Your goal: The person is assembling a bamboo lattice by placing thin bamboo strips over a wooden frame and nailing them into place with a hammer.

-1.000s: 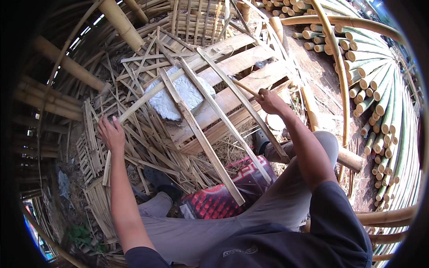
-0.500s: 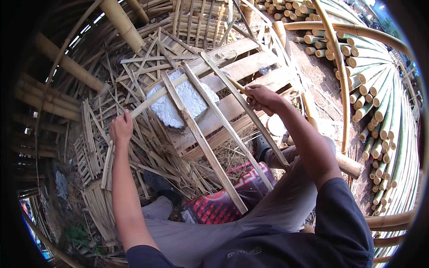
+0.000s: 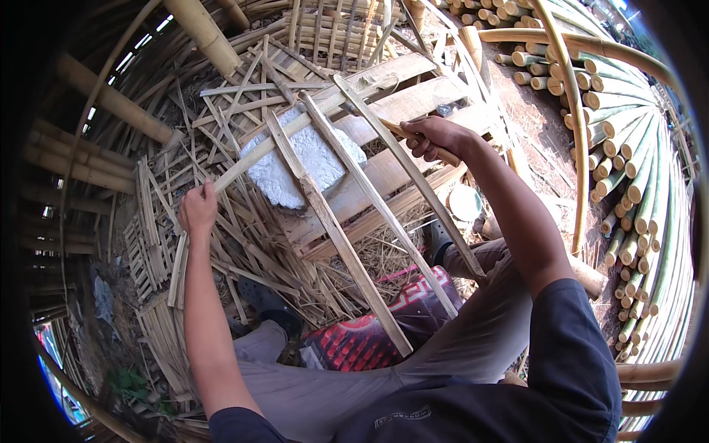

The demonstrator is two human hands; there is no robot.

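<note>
My left hand is closed around the near-left end of a long bamboo slat, which runs up to the right. Three narrower slats cross it and slope down toward my legs: a left slat, a middle slat and a right slat. Under the left and middle ones lies a rough whitish block. My right hand grips the wooden handle of what looks like a hammer; its head, by the right slat's upper part, is hard to make out.
A plank platform supports the block. Loose bamboo strips litter the ground at left, near a bamboo post. Cut bamboo poles are stacked at right. A red and black printed sack lies between my legs.
My right hand has risen slightly, and the hammer's handle lies at a flatter slant. My left hand keeps its hold on the slat. The view has shifted a little.
</note>
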